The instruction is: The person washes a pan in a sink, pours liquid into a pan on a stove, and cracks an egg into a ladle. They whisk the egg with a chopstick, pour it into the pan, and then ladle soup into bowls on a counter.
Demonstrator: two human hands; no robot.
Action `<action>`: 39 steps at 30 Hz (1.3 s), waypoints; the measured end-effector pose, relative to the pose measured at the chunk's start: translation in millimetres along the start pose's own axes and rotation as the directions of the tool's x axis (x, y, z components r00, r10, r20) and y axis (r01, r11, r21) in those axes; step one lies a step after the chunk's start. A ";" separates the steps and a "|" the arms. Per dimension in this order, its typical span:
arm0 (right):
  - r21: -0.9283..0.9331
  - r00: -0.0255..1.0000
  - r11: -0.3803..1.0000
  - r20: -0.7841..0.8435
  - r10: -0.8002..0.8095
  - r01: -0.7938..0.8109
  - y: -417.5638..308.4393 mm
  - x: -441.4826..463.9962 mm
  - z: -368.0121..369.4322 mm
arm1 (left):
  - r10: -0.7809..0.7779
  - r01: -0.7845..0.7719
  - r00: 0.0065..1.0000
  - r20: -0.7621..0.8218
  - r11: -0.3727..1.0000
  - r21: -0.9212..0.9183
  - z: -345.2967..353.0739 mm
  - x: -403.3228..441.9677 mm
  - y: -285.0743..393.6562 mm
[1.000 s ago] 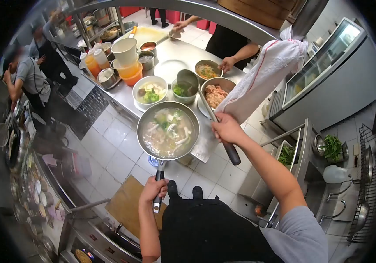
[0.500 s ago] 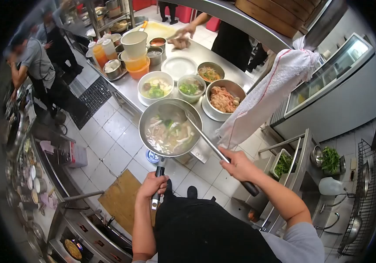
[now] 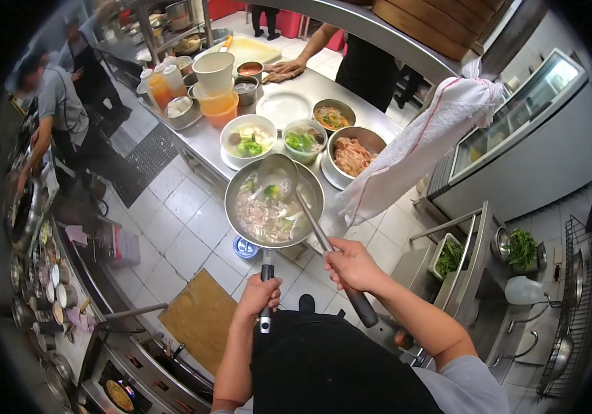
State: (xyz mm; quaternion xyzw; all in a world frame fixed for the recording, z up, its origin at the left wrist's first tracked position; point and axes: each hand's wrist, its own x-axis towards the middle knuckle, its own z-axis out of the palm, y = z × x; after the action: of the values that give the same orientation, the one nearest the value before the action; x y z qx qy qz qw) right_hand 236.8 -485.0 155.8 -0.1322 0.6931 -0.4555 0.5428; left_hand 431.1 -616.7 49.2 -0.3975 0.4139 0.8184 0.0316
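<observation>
My left hand (image 3: 258, 297) is wrapped round the black handle of a pan (image 3: 274, 233) that holds broth with pale strips, meat and greens. In my right hand (image 3: 356, 265) is the long handle of a ladle (image 3: 279, 178), whose bowl is inside the far part of the pan. Just beyond the pan on the steel counter stand a white bowl of vegetables (image 3: 248, 138), a smaller bowl of greens (image 3: 302, 141) and a metal bowl of raw meat (image 3: 352, 156).
A co-worker's hand (image 3: 284, 70) rests on a cloth on the counter (image 3: 323, 83). A towel (image 3: 416, 148) hangs at the right. Stacked tubs (image 3: 214, 76), squeeze bottles (image 3: 159, 88) and a plate (image 3: 283, 107) stand on the counter. More people work at the left.
The ladle has moved from above the small greens bowl into the pan, and my right hand has come lower. The co-worker's hand has come down onto the cloth.
</observation>
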 end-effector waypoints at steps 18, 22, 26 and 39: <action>0.031 0.989 0.993 0.099 0.109 -0.113 -16.3 -26.8 22.4 | 0.005 -0.004 1.000 0.014 1.000 -0.012 4.1 0.5 3.2; 0.180 0.972 0.967 0.188 0.144 -0.179 -12.0 -31.8 8.8 | 0.000 0.000 1.000 0.017 1.000 -0.031 -2.3 2.8 1.3; 0.172 0.974 0.971 0.183 0.131 -0.163 -6.8 -32.4 7.0 | 0.000 0.001 1.000 0.029 1.000 -0.006 -6.8 -0.8 7.0; 0.249 0.992 0.962 0.077 0.097 -0.114 -19.4 -34.0 -24.4 | -0.023 0.024 0.998 0.065 1.000 -0.006 -28.3 0.0 9.7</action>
State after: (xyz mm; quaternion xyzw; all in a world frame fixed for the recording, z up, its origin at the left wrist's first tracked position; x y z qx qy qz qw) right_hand 222.2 -460.7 192.1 -0.0394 0.6177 -0.5060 0.6007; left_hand 445.1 -642.9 45.9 -0.3756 0.4052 0.8318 0.0533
